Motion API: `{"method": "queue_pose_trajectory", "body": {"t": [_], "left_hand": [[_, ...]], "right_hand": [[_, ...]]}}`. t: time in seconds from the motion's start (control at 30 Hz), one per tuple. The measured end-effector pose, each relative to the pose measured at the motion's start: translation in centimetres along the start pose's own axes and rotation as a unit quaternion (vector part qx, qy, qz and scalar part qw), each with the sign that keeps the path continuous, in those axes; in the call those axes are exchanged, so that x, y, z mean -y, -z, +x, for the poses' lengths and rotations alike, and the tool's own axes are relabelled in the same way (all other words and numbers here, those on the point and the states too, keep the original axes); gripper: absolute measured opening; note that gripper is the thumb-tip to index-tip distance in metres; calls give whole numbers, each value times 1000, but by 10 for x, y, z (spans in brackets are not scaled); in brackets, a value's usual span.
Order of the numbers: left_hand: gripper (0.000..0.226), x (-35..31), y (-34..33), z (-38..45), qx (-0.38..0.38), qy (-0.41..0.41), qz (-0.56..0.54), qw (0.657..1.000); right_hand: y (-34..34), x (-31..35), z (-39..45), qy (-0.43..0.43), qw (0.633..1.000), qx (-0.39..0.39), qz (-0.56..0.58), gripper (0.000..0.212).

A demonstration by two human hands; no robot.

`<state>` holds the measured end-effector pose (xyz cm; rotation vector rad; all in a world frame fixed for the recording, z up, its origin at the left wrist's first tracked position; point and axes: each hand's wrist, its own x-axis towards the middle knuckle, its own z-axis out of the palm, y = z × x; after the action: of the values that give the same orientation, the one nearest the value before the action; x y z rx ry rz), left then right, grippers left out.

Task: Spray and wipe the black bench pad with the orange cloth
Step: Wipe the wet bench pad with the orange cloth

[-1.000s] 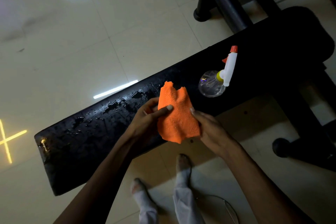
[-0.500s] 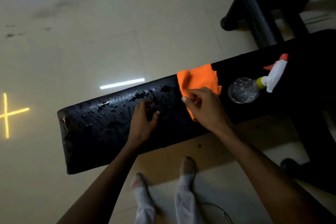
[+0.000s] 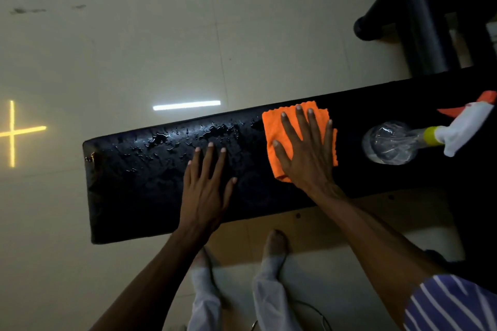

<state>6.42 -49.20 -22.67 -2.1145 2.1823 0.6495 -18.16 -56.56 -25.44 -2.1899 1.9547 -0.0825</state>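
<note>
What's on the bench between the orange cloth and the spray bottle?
Nothing: in the head view, only bare black pad separates the orange cloth from the spray bottle.

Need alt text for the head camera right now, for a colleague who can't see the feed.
Seen from above, a person's right hand presses a folded orange cloth flat on a black bench pad, the left hand resting flat beside it. Water droplets bead on the pad left of the cloth; a clear spray bottle lies on its side to the right.
</note>
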Motion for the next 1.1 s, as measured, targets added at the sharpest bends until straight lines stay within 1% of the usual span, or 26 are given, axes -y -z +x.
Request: {"method": "queue_pose_trajectory", "body": {"t": [0.1,0.23,0.27,0.3,0.37,0.43,0.5,0.53,0.6,0.7,0.73,0.77,0.87,0.9,0.97,1.03,1.1], "left_hand": [[68,3,-6,0,-13,-3,2,1000],[67,6,-12,-1,-19,-3,1,1000],[67,6,-12,-1,-18,-4,2,1000],[66,5,-11,0,-18,-5,2,1000],[67,4,-9,0,-14,-4,-1,1000],[67,5,-6,0,-8,-8,-5,1000],[66,8,-5,-2,-6,-11,-7,1000],[66,10,-4,-4,-4,-12,-7,1000],[66,16,-4,-8,-8,-20,-7,1000],[64,28,-6,-10,-14,-32,0,999],[64,32,-5,-11,-16,-36,3,999],[63,34,-5,-12,-21,-40,7,999],[62,45,-1,-15,-26,-34,8,999],[62,48,1,-16,-25,-28,8,999],[61,55,5,-19,-23,-19,12,999],[62,61,7,-21,-20,-20,16,999],[65,65,5,-21,-13,-27,24,999]], "right_hand": [[-3,1,15,-19,999,-25,-8,65],[-8,24,33,-93,994,-53,16,61],[-9,32,33,-100,993,-56,24,61],[-10,37,31,-91,994,-56,28,61],[-11,41,20,-29,999,-39,23,60],[-9,28,7,44,999,-17,12,60],[-3,10,3,75,997,0,-4,61],[0,3,6,68,998,2,-6,61],[2,4,19,14,1000,-8,1,61],[-3,37,49,-106,994,-33,21,59],[-6,51,56,-120,992,-35,30,59],[-9,66,60,-106,993,-31,36,58],[-14,93,43,25,999,-7,38,59],[-14,90,32,66,997,2,32,59],[-9,69,13,110,994,24,8,60],[-1,44,11,105,994,26,-18,61],[1,38,26,48,999,10,-20,60]]}}
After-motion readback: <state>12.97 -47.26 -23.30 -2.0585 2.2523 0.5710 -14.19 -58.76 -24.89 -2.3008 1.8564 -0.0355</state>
